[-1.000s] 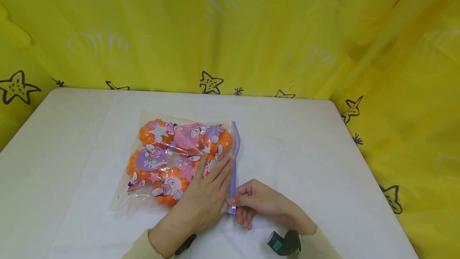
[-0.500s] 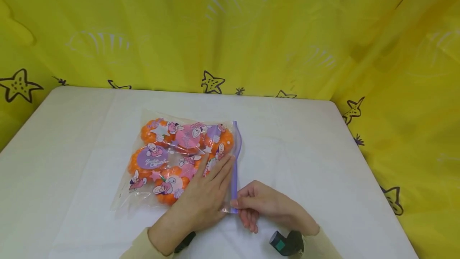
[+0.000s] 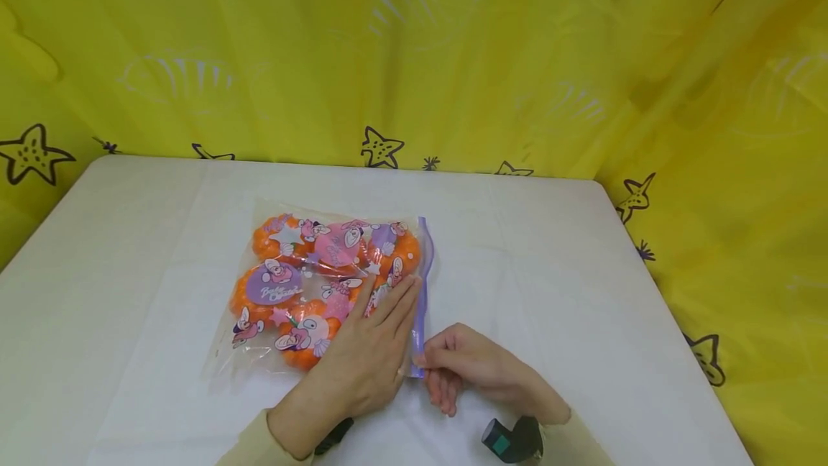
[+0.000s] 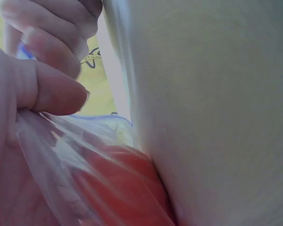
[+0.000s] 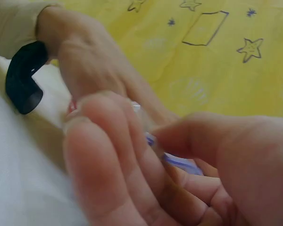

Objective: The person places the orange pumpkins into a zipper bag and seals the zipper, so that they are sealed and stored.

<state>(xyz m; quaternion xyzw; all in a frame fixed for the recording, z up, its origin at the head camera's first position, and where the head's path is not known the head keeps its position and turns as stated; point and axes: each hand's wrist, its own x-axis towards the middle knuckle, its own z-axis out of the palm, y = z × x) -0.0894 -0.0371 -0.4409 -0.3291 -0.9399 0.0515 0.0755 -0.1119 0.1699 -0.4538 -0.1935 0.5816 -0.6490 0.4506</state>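
Note:
A clear zip bag with pink and purple printed figures lies on the white table. Inside it are several orange, lobed round things resembling small pumpkins. A purple zip strip runs along its right edge. My left hand rests on the bag's near right part, fingers extended over it. In the left wrist view, its thumb lies over the bag's film, which is caught between thumb and palm. With thumb and index finger, my right hand pinches the near end of the purple strip.
The white table extends around the bag, with its far edge against a yellow curtain printed with starfish and fish. A dark wrist device sits under the right wrist, and another shows by the left.
My right hand and the pinched strip end shifted slightly right, then back left. The left hand stays on the bag, which otherwise barely moves.

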